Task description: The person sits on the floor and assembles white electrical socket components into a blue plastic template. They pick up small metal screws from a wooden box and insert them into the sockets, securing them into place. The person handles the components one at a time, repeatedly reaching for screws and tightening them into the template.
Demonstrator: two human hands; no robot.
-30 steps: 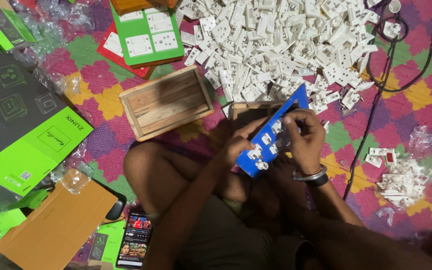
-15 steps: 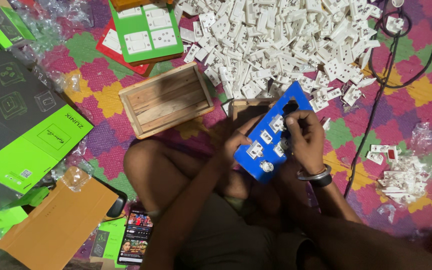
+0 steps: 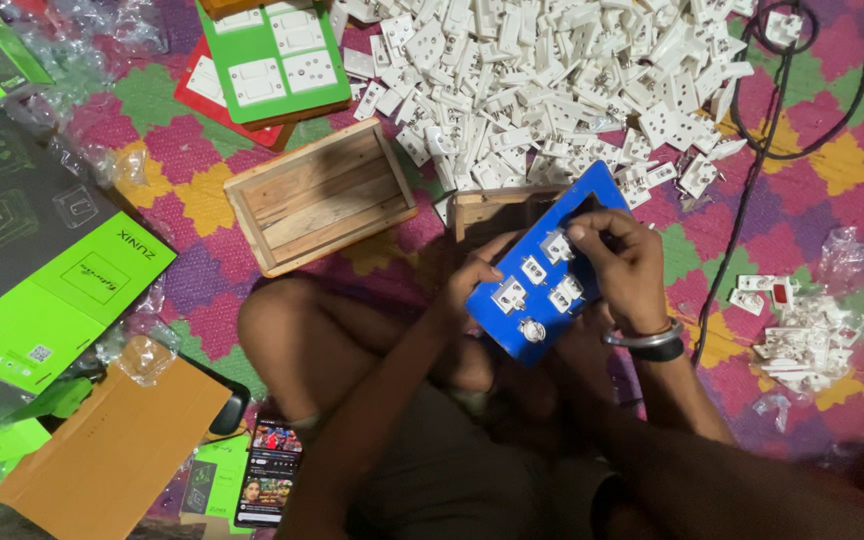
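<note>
Both hands gripped the blue panel (image 3: 542, 275), left hand (image 3: 467, 275) clamped on its edge, right hand (image 3: 622, 260) pressing a white socket (image 3: 557, 245); judged light, stiff, best held by edges.

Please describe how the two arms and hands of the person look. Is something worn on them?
Both forearms are bare, with no sleeves and no gloves. The right hand has two bands at the wrist: a thin silver metal bangle and a black band beside it. The left hand shows nothing worn.

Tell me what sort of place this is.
Likely a home workshop for assembling electrical switchboards, set on the floor: a heap of white switches, a blue panel in both hands, green boxes on a patterned mat.
</note>
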